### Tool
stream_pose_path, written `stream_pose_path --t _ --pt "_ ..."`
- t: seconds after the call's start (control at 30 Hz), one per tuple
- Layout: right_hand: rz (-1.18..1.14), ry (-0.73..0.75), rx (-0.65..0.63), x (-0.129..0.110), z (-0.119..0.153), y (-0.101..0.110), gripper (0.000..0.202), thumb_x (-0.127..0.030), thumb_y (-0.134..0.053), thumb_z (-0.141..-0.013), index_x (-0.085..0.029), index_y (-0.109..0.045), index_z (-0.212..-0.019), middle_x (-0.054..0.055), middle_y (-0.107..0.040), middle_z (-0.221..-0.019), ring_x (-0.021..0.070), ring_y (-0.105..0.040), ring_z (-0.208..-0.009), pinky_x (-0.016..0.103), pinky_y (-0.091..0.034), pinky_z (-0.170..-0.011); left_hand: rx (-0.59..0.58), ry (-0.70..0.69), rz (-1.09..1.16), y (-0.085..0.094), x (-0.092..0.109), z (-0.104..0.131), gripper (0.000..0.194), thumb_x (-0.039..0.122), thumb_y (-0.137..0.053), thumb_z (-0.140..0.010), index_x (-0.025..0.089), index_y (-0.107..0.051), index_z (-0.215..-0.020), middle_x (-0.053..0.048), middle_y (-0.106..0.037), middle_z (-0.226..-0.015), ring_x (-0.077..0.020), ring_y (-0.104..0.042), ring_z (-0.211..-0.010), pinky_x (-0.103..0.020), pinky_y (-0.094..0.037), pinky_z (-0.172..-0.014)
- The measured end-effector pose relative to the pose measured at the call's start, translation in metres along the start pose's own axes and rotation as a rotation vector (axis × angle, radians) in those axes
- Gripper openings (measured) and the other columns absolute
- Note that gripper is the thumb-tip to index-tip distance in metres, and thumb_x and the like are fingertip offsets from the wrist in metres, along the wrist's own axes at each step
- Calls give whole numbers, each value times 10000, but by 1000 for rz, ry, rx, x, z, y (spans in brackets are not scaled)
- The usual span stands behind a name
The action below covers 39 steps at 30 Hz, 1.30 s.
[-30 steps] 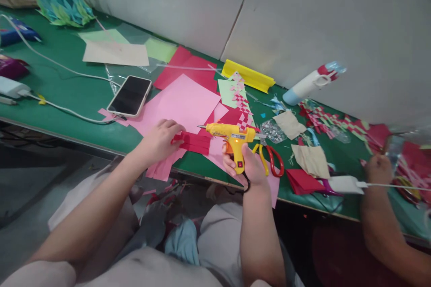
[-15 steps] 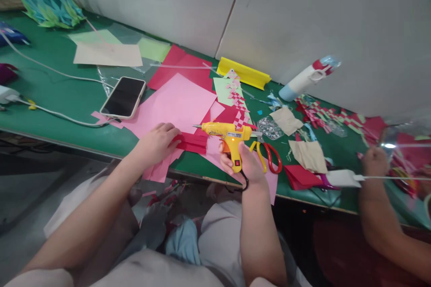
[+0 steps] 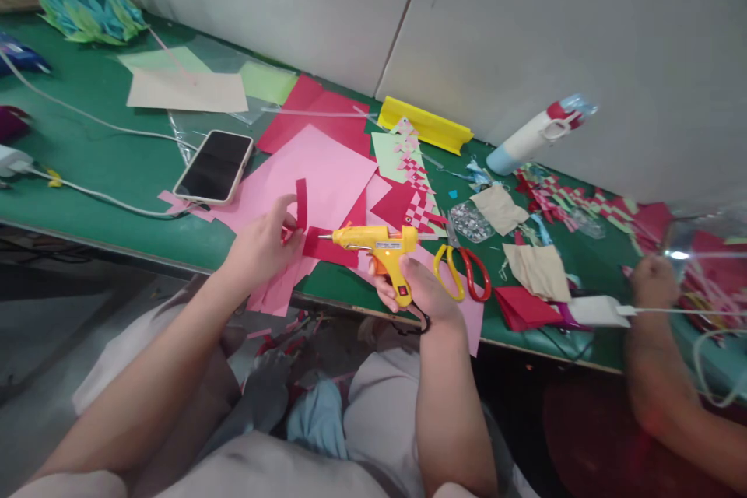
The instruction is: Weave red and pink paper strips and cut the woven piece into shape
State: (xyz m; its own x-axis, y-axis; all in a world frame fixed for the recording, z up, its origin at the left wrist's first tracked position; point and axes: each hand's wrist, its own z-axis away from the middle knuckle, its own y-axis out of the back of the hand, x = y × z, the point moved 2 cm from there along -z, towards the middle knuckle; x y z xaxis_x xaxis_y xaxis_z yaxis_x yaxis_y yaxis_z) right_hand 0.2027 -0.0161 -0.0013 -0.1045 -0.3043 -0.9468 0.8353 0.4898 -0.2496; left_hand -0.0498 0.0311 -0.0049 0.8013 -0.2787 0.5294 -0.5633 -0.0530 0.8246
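Near edge: I see the rim of the green table [image 3: 134, 237] below both hands, with pink strips [image 3: 271, 296] overhanging it.
Right hand: I have the right hand [image 3: 429, 288] wrapped around the handle of the yellow glue gun [image 3: 385, 243].
Left hand: Apart from the right, the left hand [image 3: 265, 245] pinches a raised red strip [image 3: 302, 205].
Nozzle: It points left over a flat red piece [image 3: 338, 250]; I cannot tell whether it touches.
Right obstruction: Scissors [image 3: 481, 280] lie just beside the right hand; a cloth pouch [image 3: 537, 271] and a co-worker's hand [image 3: 654, 284] lie farther right.
Left margin: Green surface shows left of the phone [image 3: 214, 167], crossed by white cables [image 3: 96, 200].
Mid-surface: A pink sheet [image 3: 327, 167] lies beyond the hands.
Far limit: A yellow holder [image 3: 425, 124] and a tilted bottle [image 3: 528, 144] line the grey wall [image 3: 554, 31].
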Motion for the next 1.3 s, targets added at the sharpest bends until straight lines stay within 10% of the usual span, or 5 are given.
stream_pose_path --t 0.4,1.3 --pt "235 -135 139 10 -28 -30 487 -628 -428 -892 -159 -557 -914 -48 -462 -602 67 -485 -442 166 -312 -370 19 320 68 3 -5 7 284 352 -566 -811 210 -489 -1045 -60 -737 -908 -263 -691 -837 -362 -484 -643" --pt "473 -140 183 7 -26 -35 479 -621 -348 -924 -195 -461 -736 -28 -514 -589 91 -522 -467 223 -370 -459 48 315 83 1 -10 9 218 346 -542 -825 224 -470 -992 -61 -717 -898 -229 -681 -794 -343 -485 -628"
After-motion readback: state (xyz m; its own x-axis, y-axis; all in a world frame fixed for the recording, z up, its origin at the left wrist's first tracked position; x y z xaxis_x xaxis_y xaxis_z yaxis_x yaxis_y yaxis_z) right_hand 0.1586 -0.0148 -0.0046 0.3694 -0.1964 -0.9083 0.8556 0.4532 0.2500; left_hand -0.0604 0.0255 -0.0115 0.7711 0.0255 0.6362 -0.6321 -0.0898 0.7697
